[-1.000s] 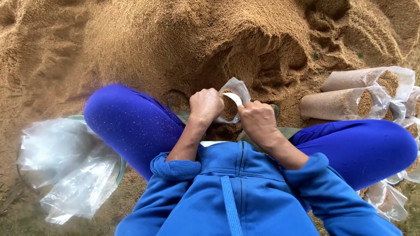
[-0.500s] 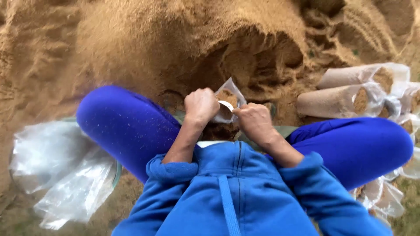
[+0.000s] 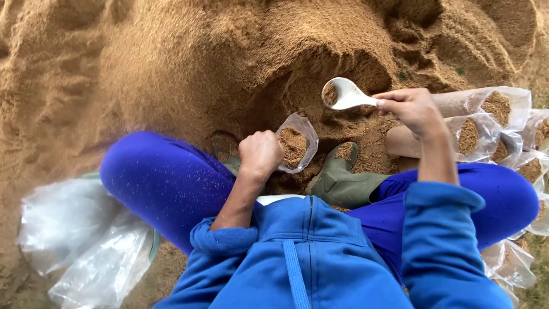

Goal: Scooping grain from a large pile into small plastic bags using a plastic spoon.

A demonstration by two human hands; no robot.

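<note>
At frame centre the left hand grips an open, partly filled plastic bag; the right hand holds a loaded white scoop above the sawdust heap (filled bags lie at right).

Clear plastic bags all round — no labels, signs or screens.
Open bag of tan sawdust in the left hand; filled bags lying right — empty bags heaped left.

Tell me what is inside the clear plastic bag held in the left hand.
The clear plastic bag held by the left hand holds brown sawdust-like grain; how deep it goes is hidden.
</note>
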